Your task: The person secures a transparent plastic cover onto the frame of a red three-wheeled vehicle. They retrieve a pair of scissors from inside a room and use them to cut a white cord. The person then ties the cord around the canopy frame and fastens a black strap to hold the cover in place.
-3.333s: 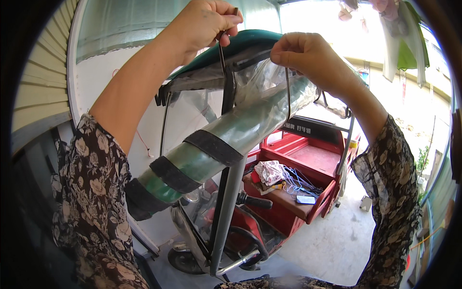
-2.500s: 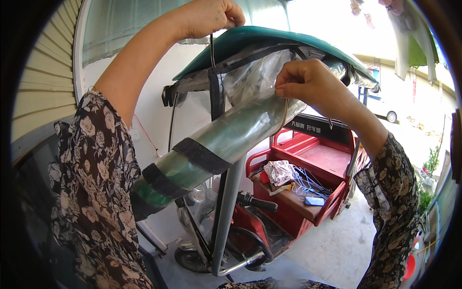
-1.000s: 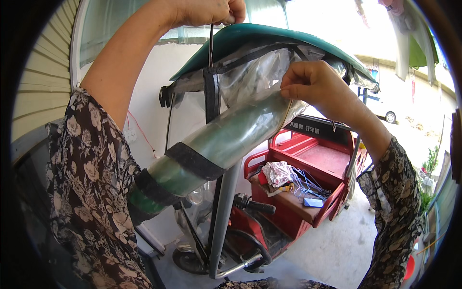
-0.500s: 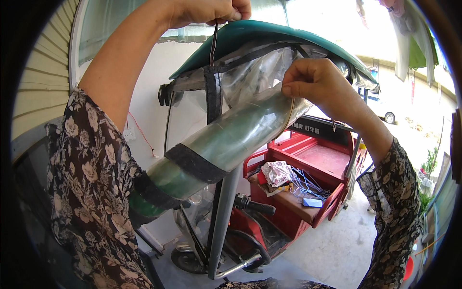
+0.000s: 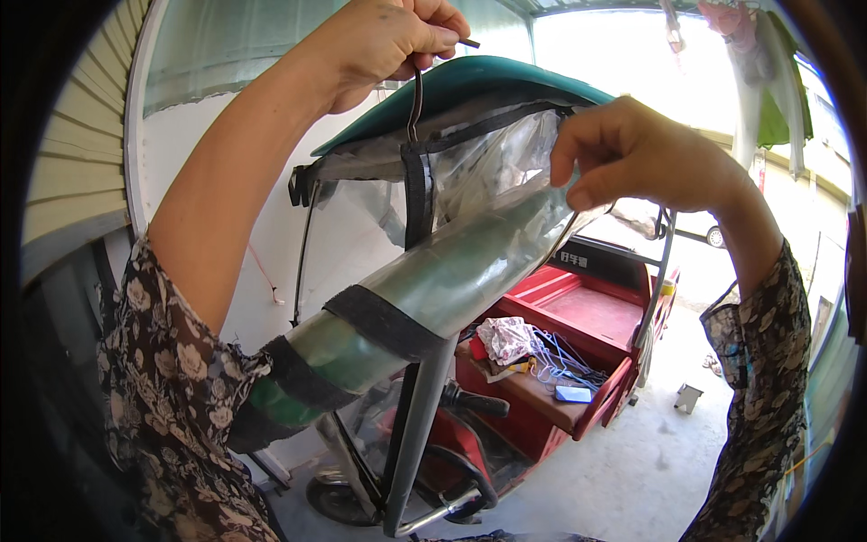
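Observation:
My left hand [image 5: 411, 38] is raised at the top, its thumb and fingers pinching a thin dark strap [image 5: 416, 107]. The strap runs down to a black band [image 5: 417, 194] on the canopy. Slanting across the middle is a rolled clear plastic sheet [image 5: 461, 262], greenish, with black bands round its lower left part. My right hand [image 5: 637, 158] is at the roll's upper right end, thumb and forefinger closed at a thin cord [image 5: 562, 242] that curves round the roll. The exact hold of its fingertips is partly hidden.
A green canopy [image 5: 479, 77] covers a red three-wheeler with a cargo bed [image 5: 596, 303]. Its grey post [image 5: 423, 434] stands below the roll. Cloth [image 5: 506, 339], blue hangers [image 5: 560, 361] and a blue box [image 5: 573, 394] lie on the seat. Laundry [image 5: 763, 81] hangs at right.
The view has shifted. My left hand appears lower, with a short strap end now showing beyond its fingers. My right hand has moved slightly right, its fingers less tightly bunched.

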Demonstrator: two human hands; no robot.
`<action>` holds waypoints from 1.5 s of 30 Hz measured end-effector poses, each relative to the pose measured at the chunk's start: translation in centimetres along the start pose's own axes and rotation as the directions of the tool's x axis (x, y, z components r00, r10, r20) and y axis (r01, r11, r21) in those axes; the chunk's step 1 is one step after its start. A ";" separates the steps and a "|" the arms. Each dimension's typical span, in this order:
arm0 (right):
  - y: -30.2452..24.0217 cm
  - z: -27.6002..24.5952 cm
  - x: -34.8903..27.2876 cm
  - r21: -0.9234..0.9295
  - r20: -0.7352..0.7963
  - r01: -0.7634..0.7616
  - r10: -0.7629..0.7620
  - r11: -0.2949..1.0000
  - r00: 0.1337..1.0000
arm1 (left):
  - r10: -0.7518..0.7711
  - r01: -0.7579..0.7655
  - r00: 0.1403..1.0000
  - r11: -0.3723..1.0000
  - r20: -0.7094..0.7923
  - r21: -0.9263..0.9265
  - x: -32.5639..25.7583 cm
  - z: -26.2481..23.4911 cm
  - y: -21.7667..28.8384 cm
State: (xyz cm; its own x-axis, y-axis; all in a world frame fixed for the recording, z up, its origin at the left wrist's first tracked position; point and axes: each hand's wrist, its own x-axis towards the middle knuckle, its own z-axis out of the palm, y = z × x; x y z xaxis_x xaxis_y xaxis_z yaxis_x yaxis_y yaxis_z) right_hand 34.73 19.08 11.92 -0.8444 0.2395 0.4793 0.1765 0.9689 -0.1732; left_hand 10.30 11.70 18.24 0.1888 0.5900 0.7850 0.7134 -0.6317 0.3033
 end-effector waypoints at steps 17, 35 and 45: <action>-5.7 -1.5 4.3 -0.134 -0.495 -0.140 0.056 0.981 0.867 | 0.130 -0.127 0.982 0.991 0.140 -0.034 0.3 -0.2 0.3; -3.6 -3.8 8.9 -0.568 -0.517 -0.071 -0.288 0.820 0.806 | -0.122 0.127 0.991 0.989 0.060 -0.076 -3.6 1.7 0.9; -1.6 -4.1 9.7 0.217 -0.319 -0.045 0.115 0.975 0.941 | 0.057 -0.049 0.985 0.997 -0.165 0.054 -3.3 2.1 -0.8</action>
State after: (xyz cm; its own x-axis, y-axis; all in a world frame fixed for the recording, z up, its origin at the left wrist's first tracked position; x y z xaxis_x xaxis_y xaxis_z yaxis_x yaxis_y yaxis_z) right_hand 28.35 20.10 20.32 -0.6128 0.3561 0.7055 0.1005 0.9206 -0.3773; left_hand 10.53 11.31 14.24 0.1156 0.4618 0.8794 0.7383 -0.6322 0.2349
